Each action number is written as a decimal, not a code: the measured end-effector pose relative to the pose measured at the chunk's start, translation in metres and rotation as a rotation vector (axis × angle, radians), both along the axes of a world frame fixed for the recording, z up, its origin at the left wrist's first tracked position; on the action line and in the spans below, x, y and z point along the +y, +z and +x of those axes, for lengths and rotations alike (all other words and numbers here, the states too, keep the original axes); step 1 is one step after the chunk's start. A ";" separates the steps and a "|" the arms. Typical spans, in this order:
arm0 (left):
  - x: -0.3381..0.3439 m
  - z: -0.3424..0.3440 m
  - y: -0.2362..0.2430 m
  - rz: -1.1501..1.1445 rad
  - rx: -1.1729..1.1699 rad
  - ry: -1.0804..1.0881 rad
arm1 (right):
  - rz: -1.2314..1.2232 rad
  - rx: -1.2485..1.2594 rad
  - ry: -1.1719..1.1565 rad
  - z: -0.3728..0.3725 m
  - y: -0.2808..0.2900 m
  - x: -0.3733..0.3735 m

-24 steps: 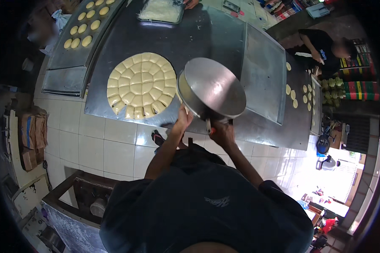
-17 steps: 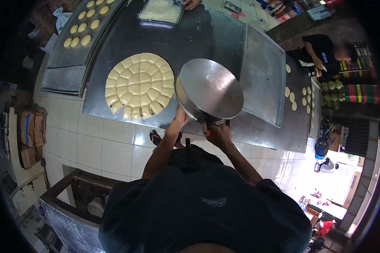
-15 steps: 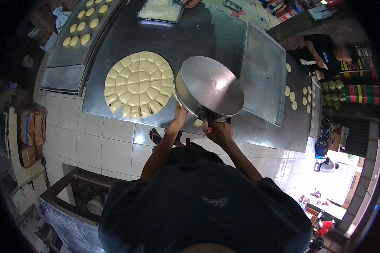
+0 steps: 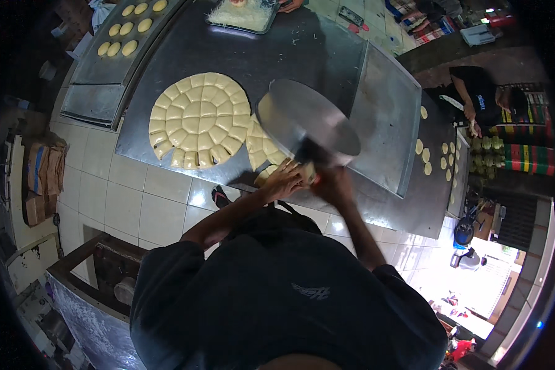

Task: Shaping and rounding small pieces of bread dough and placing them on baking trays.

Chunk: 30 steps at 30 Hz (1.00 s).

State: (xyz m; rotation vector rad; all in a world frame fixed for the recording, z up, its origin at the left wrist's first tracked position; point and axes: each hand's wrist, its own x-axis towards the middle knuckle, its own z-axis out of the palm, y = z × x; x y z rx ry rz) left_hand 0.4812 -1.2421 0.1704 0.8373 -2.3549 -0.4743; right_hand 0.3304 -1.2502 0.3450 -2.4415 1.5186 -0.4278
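Observation:
My right hand (image 4: 334, 188) is closed around the handle end of a large round metal pan (image 4: 302, 114), which is tilted over the table and smeared by motion near the handle. My left hand (image 4: 283, 180) has its fingers stretched out below the pan, beside a piece of cut dough (image 4: 264, 175) at the table's front edge. Something pale shows between the two hands, too blurred to name. A second sheet of cut dough (image 4: 260, 145) is partly hidden behind the pan. To the left lies a big glossy round of dough (image 4: 199, 120) scored into many pieces.
At the far edge another person's hand (image 4: 290, 5) is beside a tray of white shreds (image 4: 243, 24). An empty metal tray (image 4: 385, 117) lies right of the pan. Dough balls sit on a left tray (image 4: 95, 111). A co-worker (image 4: 480, 95) stands at the right.
The pan has swung and tilted, uncovering cut dough beneath it. My left hand has left the pan's side and moved right and down beside the dough. My right hand has shifted slightly right.

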 end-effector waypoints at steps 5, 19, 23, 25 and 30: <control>0.002 -0.001 0.009 0.188 -0.046 -0.027 | -0.159 -0.030 -0.200 -0.024 0.106 -0.125; -0.001 -0.019 0.014 0.339 -0.023 0.060 | -0.360 -0.348 -0.595 -0.056 0.017 -0.104; -0.003 -0.013 0.011 0.322 0.063 0.025 | -0.516 -0.324 -0.531 -0.062 0.006 -0.082; 0.002 -0.010 0.015 0.240 0.021 0.023 | -0.617 -0.291 -0.510 -0.058 0.013 -0.066; 0.004 -0.006 0.036 0.290 0.091 -0.080 | -0.828 -0.258 -0.522 -0.045 0.090 -0.025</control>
